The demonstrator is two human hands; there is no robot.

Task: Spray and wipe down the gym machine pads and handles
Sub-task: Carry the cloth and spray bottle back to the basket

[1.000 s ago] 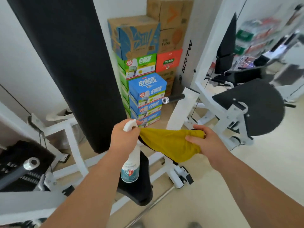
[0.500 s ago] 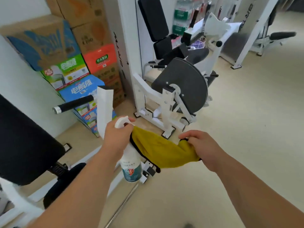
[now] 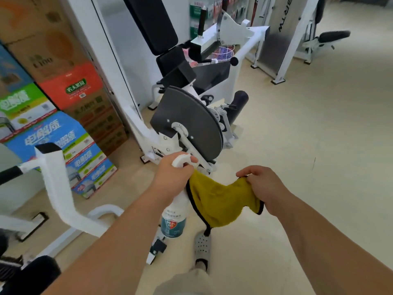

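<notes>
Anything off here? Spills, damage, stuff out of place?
No spill or damage shows. Two oddities: cartons are stacked on the floor beside the white machine, and the left hand holds both spray bottle and one end of the yellow cloth; right hand grips the other.

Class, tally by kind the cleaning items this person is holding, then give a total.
spray bottle: 1, held in the left hand
yellow cloth: 1, gripped by the right hand
total: 2
</notes>
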